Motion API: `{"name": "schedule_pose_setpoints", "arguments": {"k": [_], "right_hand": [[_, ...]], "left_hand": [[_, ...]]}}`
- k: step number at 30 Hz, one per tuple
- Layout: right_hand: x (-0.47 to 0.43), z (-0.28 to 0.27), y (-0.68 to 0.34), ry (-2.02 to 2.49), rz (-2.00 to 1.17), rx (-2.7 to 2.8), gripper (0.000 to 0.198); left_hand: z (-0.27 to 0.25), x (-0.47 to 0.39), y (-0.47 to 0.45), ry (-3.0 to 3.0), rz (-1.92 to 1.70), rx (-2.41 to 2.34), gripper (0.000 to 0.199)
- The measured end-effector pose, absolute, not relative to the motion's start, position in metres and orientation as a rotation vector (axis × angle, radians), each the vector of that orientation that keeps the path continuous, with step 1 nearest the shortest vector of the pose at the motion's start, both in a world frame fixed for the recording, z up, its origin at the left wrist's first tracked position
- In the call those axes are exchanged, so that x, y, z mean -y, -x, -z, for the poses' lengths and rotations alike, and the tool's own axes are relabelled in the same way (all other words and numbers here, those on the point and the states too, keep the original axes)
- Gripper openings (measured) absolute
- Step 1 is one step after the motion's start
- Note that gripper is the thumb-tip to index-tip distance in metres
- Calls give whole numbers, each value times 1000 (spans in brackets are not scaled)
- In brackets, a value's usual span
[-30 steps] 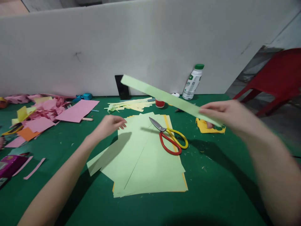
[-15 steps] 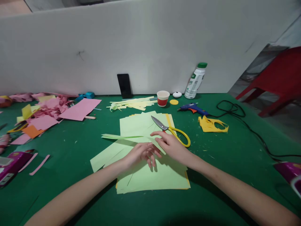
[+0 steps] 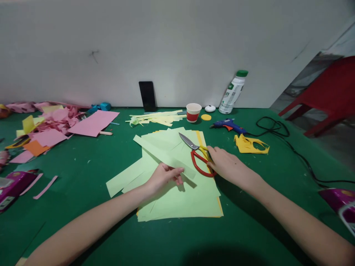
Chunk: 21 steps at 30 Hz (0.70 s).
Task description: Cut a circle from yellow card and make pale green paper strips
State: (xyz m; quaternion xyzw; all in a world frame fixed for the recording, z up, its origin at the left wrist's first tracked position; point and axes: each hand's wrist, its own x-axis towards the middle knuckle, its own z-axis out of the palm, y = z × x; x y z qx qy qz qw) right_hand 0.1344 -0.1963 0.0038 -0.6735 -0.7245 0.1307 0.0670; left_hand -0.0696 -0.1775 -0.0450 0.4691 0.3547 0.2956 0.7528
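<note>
My left hand [image 3: 166, 176] pinches a pale green paper strip [image 3: 158, 149] between thumb and fingers, the strip slanting up to the left above the sheets. A stack of pale green paper [image 3: 180, 203] lies under it, with yellow sheets showing at its edges. On the stack's right side rest scissors [image 3: 195, 147] with one red and one yellow handle loop, blades closed and pointing up-left. My right hand [image 3: 226, 162] has its fingers closed around the yellow loop, which they mostly cover. A loose green paper piece [image 3: 124, 177] sticks out left of the stack.
Behind the stack are cut paper strips [image 3: 161, 118], a paper cup [image 3: 193, 112], a phone [image 3: 147, 96] and a bottle [image 3: 233, 92]. A glue gun [image 3: 229, 126] with a black cord and a yellow paper scrap [image 3: 251, 144] lie right. Pink paper [image 3: 94, 123] lies left.
My right hand has left the paper strip, moved right and taken hold of the scissors' yellow loop. The strip in my left hand has turned, its far end now higher.
</note>
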Motion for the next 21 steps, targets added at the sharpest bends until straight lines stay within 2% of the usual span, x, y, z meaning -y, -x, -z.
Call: {"name": "schedule_pose_setpoints", "arguments": {"k": [2, 8, 10, 14, 19, 21], "right_hand": [[198, 7, -139, 2027, -443, 2205, 34], [184, 29, -145, 1999, -596, 2049, 68], [177, 29, -151, 1977, -681, 1936, 66], [173, 17, -161, 1771, -991, 1745, 52], [184, -8, -151, 1325, -1152, 1541, 57], [191, -20, -143, 1213, -1207, 1461, 52]], "left_hand": [[44, 177, 69, -1007, -670, -798, 25], [21, 172, 69, -977, -802, -822, 16], [7, 168, 71, -981, -881, -792, 16], [-21, 154, 72, -990, -1075, -720, 17], [-44, 135, 71, -987, -1249, -650, 16], [-47, 131, 70, -977, -1274, -633, 15]]}}
